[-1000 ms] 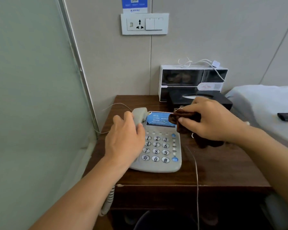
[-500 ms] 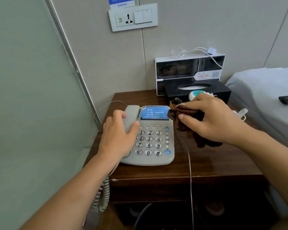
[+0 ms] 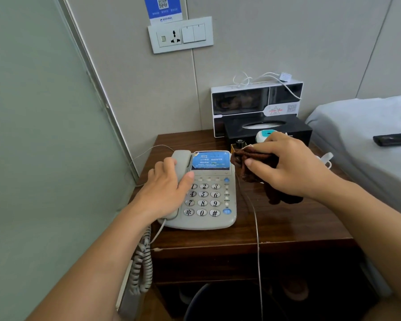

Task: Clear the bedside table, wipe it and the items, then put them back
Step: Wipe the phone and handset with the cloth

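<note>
Dark wooden tabletop (image 3: pixel 276 230) is sitting in a corner, glass partition on the left, bed (image 3: pixel 366 135) on the right.

Nearest: coiled handset cord (image 3: pixel 142 262) is hanging off the front-left edge. Thin line cable (image 3: pixel 256 228) is trailing over the front edge too.

Telephone (image 3: pixel 208 198) is sitting on the left half of the tabletop. Left hand (image 3: pixel 164 191) is pressing down on the handset (image 3: pixel 181 163), fingers curled over it, thumb lying at the keypad edge. Reads as bracing, not lifting.

Right hand (image 3: pixel 289 167) is gripping a bunched brown cloth (image 3: pixel 248 163), fingers curled round it, cloth touching the phone's top-right corner beside the blue display. Tail of the cloth is dragging on the wood.

Behind that hand: a small white-and-teal gadget (image 3: pixel 265 135), mostly hidden. Then a black tissue box (image 3: pixel 267 129), and a black-and-white box (image 3: pixel 256 100) against the wall with a white cable (image 3: pixel 259 78) lying on top. Wall socket plate (image 3: pixel 180 34) is above. A dark remote (image 3: pixel 394 139) is lying on the bed.

Handling judgement:
- phone is likely a light, rigid plastic shell; it's going to slide under wiping unless held down
- handset is loose in its cradle, so keep clamping it
- for lifting, take the base by both sides, mind both cords
- cloth is soft and limp; bunching it is working
</note>
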A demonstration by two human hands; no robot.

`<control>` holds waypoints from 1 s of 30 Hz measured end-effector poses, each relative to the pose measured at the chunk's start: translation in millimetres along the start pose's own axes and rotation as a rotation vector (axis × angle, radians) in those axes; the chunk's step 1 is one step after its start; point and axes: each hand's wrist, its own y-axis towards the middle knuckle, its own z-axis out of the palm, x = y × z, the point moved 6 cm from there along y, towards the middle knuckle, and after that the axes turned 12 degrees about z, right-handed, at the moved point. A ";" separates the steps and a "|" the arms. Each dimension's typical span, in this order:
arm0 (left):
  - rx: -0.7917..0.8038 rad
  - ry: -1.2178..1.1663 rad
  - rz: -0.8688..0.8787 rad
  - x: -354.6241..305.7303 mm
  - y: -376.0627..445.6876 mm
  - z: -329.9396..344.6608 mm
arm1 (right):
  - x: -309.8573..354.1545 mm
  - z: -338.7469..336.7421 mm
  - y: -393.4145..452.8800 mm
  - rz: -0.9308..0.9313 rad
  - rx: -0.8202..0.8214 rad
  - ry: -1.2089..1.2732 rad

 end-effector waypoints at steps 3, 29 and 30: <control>-0.009 -0.173 -0.011 15.1 0.9 -7.8 | 1.0 -0.8 -1.1 -0.004 -0.005 0.001; 0.382 0.342 -0.298 -88.0 -17.3 27.8 | -18.9 -12.7 -3.5 0.081 -0.015 -0.073; 0.371 0.323 -0.283 -85.9 -17.9 24.6 | -17.4 -12.1 -4.5 0.078 -0.014 -0.071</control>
